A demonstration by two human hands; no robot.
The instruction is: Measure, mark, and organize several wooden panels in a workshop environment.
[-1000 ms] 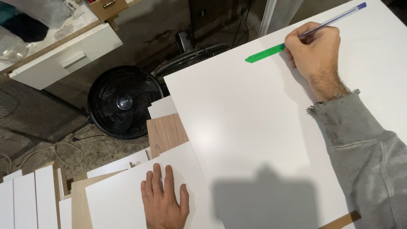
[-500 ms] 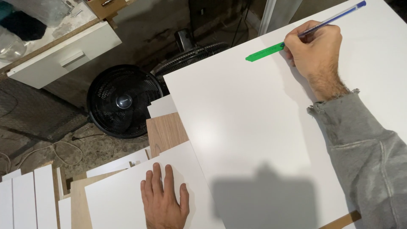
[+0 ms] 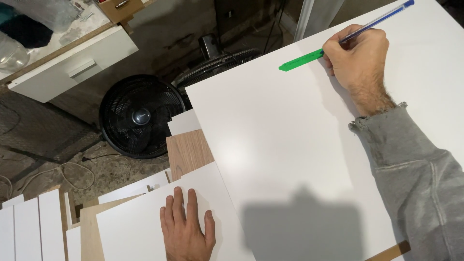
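Right hand (image 3: 358, 60) pinches a blue pen (image 3: 382, 19), its tip meeting the green strip (image 3: 300, 61) just left of the grip on the white board (image 3: 290, 145). Left hand (image 3: 186, 229) lies flat and empty on a lower panel (image 3: 125, 232); pressing firmly would likely steady marking.

We see lots of open room on the big white board (image 3: 290, 145). Its wide middle is bare, so a hand could slide across it freely. Near the top edge, a green strip (image 3: 300, 61) lies flat, and our right hand (image 3: 357, 58) with a blue pen (image 3: 382, 19) sits just beside it. Our left hand (image 3: 186, 232) lies flat on a smaller white board (image 3: 140, 227). Off the left edge, a black fan (image 3: 137, 116) and a brown wood piece (image 3: 188, 152) stand close by.
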